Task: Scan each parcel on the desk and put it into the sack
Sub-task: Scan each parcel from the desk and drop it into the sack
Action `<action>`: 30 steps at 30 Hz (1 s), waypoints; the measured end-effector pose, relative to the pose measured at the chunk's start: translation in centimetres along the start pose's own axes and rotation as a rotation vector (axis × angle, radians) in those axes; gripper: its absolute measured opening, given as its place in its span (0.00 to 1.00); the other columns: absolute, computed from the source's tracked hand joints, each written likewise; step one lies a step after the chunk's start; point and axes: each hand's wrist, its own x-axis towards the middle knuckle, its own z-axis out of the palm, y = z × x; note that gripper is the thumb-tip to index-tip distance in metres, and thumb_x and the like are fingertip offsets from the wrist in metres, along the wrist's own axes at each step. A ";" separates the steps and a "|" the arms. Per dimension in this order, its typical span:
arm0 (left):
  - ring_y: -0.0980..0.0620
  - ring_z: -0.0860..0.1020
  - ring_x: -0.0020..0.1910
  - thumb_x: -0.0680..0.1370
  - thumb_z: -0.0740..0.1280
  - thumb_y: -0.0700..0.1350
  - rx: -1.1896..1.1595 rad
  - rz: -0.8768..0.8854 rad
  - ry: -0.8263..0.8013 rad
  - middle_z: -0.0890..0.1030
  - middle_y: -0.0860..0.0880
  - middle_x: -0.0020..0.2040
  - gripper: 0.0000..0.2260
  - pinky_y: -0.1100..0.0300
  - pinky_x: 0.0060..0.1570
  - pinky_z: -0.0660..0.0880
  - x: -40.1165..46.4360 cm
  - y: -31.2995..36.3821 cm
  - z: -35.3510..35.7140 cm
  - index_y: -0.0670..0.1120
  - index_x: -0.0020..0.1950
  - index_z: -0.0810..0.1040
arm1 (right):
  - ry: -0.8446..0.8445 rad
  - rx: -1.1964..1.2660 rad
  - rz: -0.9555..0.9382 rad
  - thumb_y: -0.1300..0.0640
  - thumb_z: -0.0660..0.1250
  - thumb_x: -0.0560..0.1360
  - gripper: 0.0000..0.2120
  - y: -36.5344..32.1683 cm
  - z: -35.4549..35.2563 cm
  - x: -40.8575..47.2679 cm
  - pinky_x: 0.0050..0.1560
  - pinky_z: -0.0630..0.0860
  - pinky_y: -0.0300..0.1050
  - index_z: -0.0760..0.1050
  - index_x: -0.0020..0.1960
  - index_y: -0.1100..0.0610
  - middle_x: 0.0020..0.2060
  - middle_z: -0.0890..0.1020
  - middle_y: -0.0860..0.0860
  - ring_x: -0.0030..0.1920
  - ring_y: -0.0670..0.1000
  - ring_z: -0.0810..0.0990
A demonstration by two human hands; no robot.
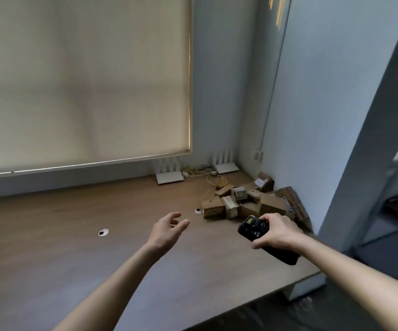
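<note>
Partly hidden: scanner (pixel 255 229) under right hand (pixel 277 232); parcels (pixel 248 201) blurred.

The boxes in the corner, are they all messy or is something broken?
Messy, not visibly broken. The cardboard parcels lie in a jumbled heap in the desk's far right corner, tilted against each other and the wall. Loose cables tangle behind them. The right hand holds the black scanner; the left hand is empty.

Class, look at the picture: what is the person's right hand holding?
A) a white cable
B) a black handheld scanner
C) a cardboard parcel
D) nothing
B: the right hand grips a black handheld scanner above the desk, while the cardboard parcels lie untouched in a pile by the wall.
</note>
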 end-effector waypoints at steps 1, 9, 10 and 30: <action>0.50 0.79 0.57 0.79 0.68 0.57 0.006 -0.001 -0.020 0.80 0.46 0.60 0.24 0.56 0.59 0.77 1.1 0.3 1.3 0.47 0.71 0.74 | 0.000 0.010 0.018 0.39 0.83 0.59 0.44 1.1 -0.3 0.8 0.56 0.82 0.49 0.74 0.72 0.47 0.60 0.82 0.49 0.57 0.51 0.81; 0.50 0.78 0.58 0.80 0.67 0.56 0.037 -0.041 -0.129 0.78 0.45 0.62 0.26 0.56 0.59 0.77 11.6 0.8 8.9 0.47 0.74 0.70 | -0.036 0.074 0.108 0.38 0.83 0.58 0.45 6.4 0.4 9.9 0.59 0.81 0.50 0.74 0.72 0.48 0.61 0.82 0.50 0.58 0.52 0.81; 0.50 0.78 0.58 0.80 0.67 0.56 0.034 -0.048 -0.139 0.78 0.45 0.62 0.26 0.56 0.58 0.77 13.1 0.7 9.7 0.47 0.74 0.70 | -0.045 0.081 0.116 0.39 0.83 0.59 0.45 6.6 0.6 11.4 0.59 0.81 0.51 0.74 0.72 0.48 0.60 0.83 0.49 0.58 0.52 0.81; 0.49 0.77 0.59 0.79 0.67 0.56 -0.025 -0.399 -0.135 0.77 0.49 0.60 0.25 0.51 0.61 0.75 46.2 -15.2 17.5 0.51 0.74 0.69 | -0.328 0.167 0.159 0.39 0.83 0.62 0.42 4.0 13.8 51.7 0.49 0.81 0.45 0.73 0.71 0.53 0.56 0.80 0.50 0.52 0.49 0.81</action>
